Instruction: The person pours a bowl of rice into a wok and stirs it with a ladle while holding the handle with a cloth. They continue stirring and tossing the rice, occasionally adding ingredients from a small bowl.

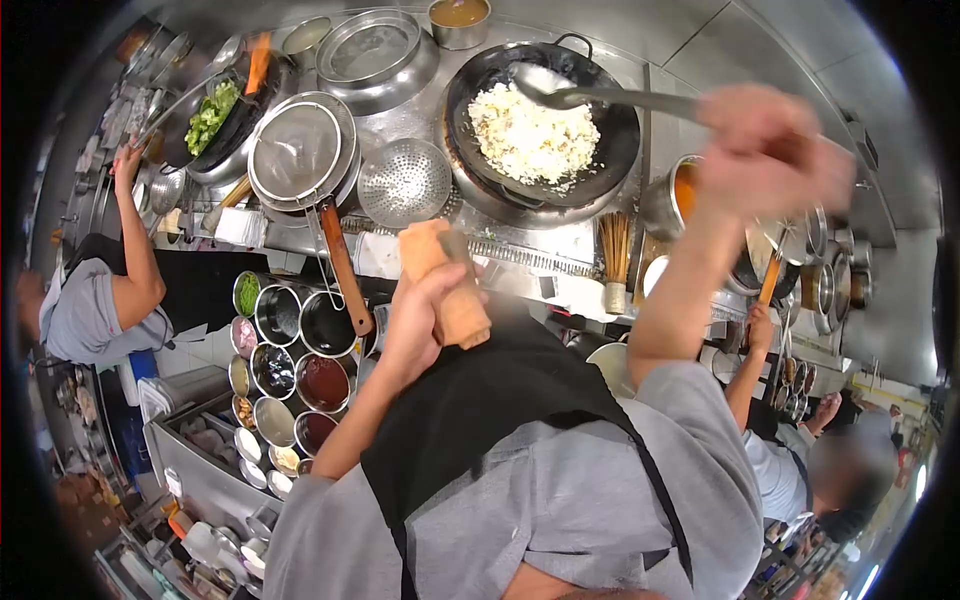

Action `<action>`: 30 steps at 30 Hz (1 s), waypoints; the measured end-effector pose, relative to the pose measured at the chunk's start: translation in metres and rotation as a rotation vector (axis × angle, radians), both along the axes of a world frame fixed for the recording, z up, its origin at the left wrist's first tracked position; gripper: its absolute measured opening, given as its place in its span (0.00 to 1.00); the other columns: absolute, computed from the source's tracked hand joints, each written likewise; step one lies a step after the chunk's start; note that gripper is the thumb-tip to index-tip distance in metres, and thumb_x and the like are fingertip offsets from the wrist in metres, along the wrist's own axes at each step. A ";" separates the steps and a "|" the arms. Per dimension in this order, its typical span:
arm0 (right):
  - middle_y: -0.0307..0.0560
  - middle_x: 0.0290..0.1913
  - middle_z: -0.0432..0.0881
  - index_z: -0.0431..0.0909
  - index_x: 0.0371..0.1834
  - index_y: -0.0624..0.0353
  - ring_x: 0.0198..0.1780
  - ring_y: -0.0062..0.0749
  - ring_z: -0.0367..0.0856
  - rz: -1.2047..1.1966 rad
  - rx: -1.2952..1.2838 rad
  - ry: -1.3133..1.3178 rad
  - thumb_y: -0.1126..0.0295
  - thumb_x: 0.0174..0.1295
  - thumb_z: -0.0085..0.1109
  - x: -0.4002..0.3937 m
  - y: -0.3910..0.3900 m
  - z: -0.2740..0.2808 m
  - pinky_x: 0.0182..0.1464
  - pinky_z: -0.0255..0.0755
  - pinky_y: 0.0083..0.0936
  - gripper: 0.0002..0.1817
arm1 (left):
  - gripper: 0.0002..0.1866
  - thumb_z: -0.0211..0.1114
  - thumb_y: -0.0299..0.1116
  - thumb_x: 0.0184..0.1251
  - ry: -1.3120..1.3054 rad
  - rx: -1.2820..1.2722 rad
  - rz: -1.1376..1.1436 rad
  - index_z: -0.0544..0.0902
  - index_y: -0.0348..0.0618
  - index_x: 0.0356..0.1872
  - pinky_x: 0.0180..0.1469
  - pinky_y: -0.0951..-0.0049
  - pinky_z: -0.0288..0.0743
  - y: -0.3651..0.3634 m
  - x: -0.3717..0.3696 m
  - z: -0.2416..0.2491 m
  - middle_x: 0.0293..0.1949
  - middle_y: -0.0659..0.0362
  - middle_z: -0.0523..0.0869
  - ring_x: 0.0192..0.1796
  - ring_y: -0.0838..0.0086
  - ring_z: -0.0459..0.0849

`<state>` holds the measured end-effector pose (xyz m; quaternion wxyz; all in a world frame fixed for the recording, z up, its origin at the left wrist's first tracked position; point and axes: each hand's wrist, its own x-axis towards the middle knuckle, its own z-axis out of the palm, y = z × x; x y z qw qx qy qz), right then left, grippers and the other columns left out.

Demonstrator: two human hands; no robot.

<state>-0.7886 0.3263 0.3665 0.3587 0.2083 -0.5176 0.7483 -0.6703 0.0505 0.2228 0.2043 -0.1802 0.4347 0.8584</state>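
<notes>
My right hand (pixel 765 150), blurred by motion, is closed round the handle of a metal ladle (pixel 630 97). The ladle's bowl lies at the far edge of pale fried rice (pixel 535 135) in a black wok (pixel 615 150) on the stove. Fingers of my left hand (pixel 415 320) wrap round a folded orange cloth (pixel 455 295), held in front of my black apron, apart from the wok. Just beyond the cloth lies a perforated metal skimmer (pixel 405 182). A wooden-handled strainer (pixel 295 150) rests to its left.
Sauce and ingredient pots (pixel 322 382) stand at the left, near my elbow. A bamboo brush (pixel 614 250) is at the stove's front edge. One co-worker (pixel 100 300) is at a wok with green vegetables (pixel 210 118) on the left; another co-worker (pixel 780 460) is on the right.
</notes>
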 end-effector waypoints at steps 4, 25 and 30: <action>0.40 0.11 0.65 0.65 0.13 0.55 0.13 0.30 0.60 0.146 0.197 -0.089 0.53 0.69 0.37 -0.100 0.013 -0.146 0.21 0.59 0.27 0.26 | 0.21 0.60 0.28 0.66 0.056 0.004 0.008 0.70 0.37 0.60 0.41 0.65 0.81 -0.006 0.013 0.022 0.44 0.51 0.83 0.37 0.66 0.85; 0.41 0.13 0.67 0.67 0.18 0.57 0.16 0.27 0.62 -0.327 -0.086 -0.170 0.58 0.68 0.39 -0.028 -0.004 -0.132 0.22 0.61 0.27 0.21 | 0.22 0.56 0.52 0.75 -0.180 0.048 -0.266 0.74 0.43 0.53 0.45 0.64 0.82 0.058 -0.111 -0.158 0.43 0.55 0.83 0.43 0.67 0.85; 0.44 0.17 0.70 0.74 0.25 0.64 0.19 0.27 0.64 -0.160 0.251 0.045 0.75 0.62 0.48 0.003 -0.104 -0.150 0.24 0.61 0.25 0.09 | 0.16 0.54 0.46 0.74 0.040 0.115 -0.319 0.74 0.44 0.47 0.46 0.57 0.80 0.120 -0.179 -0.253 0.43 0.55 0.82 0.43 0.66 0.84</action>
